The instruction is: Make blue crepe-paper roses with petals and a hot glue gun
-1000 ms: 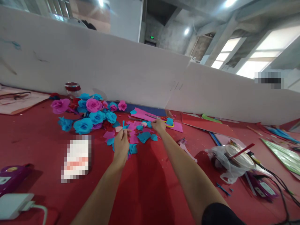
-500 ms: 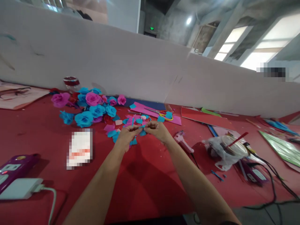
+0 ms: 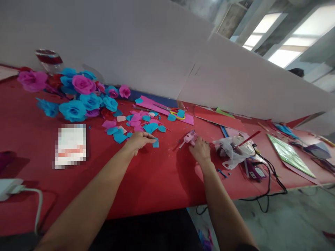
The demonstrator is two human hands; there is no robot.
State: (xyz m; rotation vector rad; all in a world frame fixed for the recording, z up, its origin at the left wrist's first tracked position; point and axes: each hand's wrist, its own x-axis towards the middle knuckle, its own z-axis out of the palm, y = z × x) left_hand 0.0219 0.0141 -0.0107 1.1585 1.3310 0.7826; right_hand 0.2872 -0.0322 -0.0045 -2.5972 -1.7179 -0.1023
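Between the thumb and fingers of my left hand point(image 3: 138, 141) is a small blue paper petal point(image 3: 156, 142), held just above the red table. My right hand point(image 3: 201, 150) is closed around the handle of a pink hot glue gun point(image 3: 190, 137), whose front end points left toward the petal. Most of the handle is hidden by my fingers. Beyond my left hand lies a loose scatter of blue petals point(image 3: 151, 128) and pink petals point(image 3: 135, 120).
Crepe-paper flowers point(image 3: 83, 84) are bunched at the back left, by a jar point(image 3: 49, 59). Yellow-handled scissors point(image 3: 178, 115) lie on pink paper point(image 3: 146, 102). Right of the glue gun are a plastic bag point(image 3: 230, 150), a power strip point(image 3: 255, 170) and black cables point(image 3: 269, 188).
My right hand has left the petal and moved right, taking hold of the glue gun. The petal stays in my left hand. The view has tilted down and shifted right.
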